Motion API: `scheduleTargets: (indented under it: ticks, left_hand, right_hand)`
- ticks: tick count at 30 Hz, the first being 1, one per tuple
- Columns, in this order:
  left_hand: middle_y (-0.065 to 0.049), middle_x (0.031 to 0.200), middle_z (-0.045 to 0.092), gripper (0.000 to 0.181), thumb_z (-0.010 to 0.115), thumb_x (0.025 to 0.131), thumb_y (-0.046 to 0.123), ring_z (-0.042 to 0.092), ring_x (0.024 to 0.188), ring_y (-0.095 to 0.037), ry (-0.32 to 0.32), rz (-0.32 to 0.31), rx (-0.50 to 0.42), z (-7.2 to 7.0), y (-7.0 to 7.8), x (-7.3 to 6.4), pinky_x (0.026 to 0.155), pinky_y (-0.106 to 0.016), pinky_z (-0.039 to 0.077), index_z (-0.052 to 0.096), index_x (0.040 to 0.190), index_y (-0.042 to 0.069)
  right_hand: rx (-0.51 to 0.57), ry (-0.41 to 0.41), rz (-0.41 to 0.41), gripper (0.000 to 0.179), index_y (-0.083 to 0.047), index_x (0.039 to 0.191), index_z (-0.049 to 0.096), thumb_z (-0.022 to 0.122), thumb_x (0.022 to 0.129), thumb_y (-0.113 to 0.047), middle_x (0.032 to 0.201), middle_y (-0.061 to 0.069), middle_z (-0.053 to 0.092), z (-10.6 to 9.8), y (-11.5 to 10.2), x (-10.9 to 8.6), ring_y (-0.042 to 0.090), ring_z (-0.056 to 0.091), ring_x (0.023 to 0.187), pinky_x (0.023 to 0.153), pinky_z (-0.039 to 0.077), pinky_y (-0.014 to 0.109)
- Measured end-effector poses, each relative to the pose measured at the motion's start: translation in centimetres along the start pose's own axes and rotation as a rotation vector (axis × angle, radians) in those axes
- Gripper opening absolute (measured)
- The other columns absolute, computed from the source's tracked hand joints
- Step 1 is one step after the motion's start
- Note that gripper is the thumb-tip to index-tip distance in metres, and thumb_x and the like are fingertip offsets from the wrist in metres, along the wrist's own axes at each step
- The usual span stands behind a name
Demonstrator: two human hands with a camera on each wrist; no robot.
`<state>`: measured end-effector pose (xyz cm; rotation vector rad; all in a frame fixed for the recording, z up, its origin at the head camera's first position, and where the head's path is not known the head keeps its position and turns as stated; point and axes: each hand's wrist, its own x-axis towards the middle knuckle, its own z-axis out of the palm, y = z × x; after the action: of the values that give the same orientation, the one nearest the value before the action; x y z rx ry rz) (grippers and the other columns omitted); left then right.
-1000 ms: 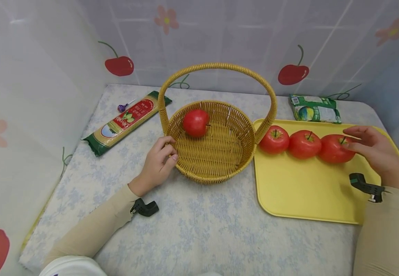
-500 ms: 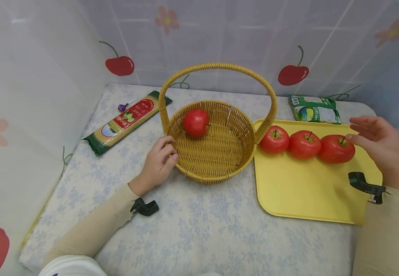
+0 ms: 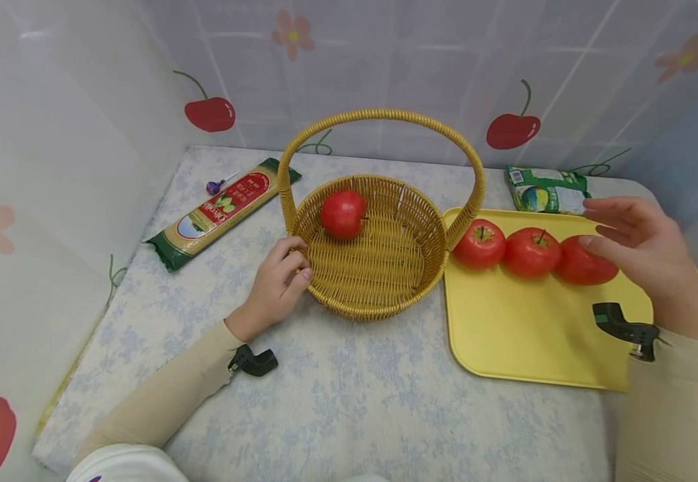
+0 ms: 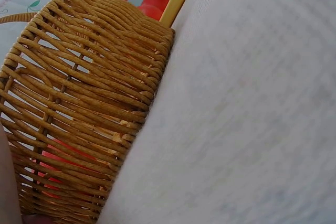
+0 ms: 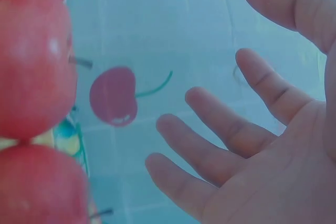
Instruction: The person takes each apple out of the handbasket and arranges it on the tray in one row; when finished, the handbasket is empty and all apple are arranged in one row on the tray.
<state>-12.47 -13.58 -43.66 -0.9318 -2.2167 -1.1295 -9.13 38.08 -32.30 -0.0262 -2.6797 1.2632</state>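
My left hand (image 3: 276, 284) holds the near-left rim of a yellow woven basket (image 3: 367, 274), fingers curled over it. One red apple (image 3: 343, 214) lies inside against the left wall. The basket's weave (image 4: 89, 82) fills much of the left wrist view, with red showing through the gaps. On a yellow tray (image 3: 524, 335) sit three more apples in a row: left (image 3: 479, 245), middle (image 3: 532, 253) and right (image 3: 585, 262). My right hand (image 3: 647, 251) hovers over the right apple, partly covering it. The right wrist view shows this hand (image 5: 252, 145) spread, holding nothing, apart from the apples.
A long pasta packet (image 3: 222, 214) lies left of the basket beside a purple-wrapped lollipop (image 3: 214, 188). Behind the tray rests a green packet (image 3: 548, 191). The arched basket handle (image 3: 379, 115) stands upright. Cherry-printed walls (image 3: 355, 73) bound the table at the back and sides.
My right hand first lifts slightly up and right off the right apple, then shifts left over it, now covering its stem. The left hand, basket and apples stay in place.
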Motion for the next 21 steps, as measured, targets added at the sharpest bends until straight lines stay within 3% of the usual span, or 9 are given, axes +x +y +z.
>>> scheduleTargets:
  ticks: [7,12,21]
  left_hand:
    - [-0.029,0.114,0.059,0.049,0.037,0.108,0.039,0.056,0.099,-0.035,-0.006,-0.003,0.004,-0.1,0.0,0.0,0.084,-0.047,0.046,0.058,0.081,0.004]
    - [-0.029,0.114,0.059,0.045,0.039,0.107,0.036,0.056,0.100,-0.035,-0.007,-0.008,0.006,-0.1,0.0,0.0,0.085,-0.047,0.047,0.058,0.081,0.004]
    - [-0.029,0.115,0.059,0.045,0.039,0.107,0.036,0.056,0.100,-0.035,-0.004,-0.001,0.005,-0.1,0.0,0.0,0.084,-0.047,0.046,0.058,0.081,0.004]
  right_hand:
    - [0.040,-0.081,-0.110,0.049,-0.010,0.134,0.059,0.072,0.088,0.003,0.123,-0.024,0.060,1.4,-1.8,-0.2,-0.009,0.058,0.108,0.082,0.045,0.001]
    - [0.006,-0.171,-0.125,0.049,-0.007,0.133,0.058,0.074,0.088,0.000,0.123,-0.025,0.060,2.8,-3.3,-0.4,-0.009,0.059,0.107,0.083,0.046,0.002]
    - [0.016,-0.386,-0.307,0.044,-0.006,0.125,0.065,0.076,0.084,0.005,0.121,-0.013,0.067,5.8,-6.3,-1.4,-0.004,0.063,0.108,0.090,0.046,0.006]
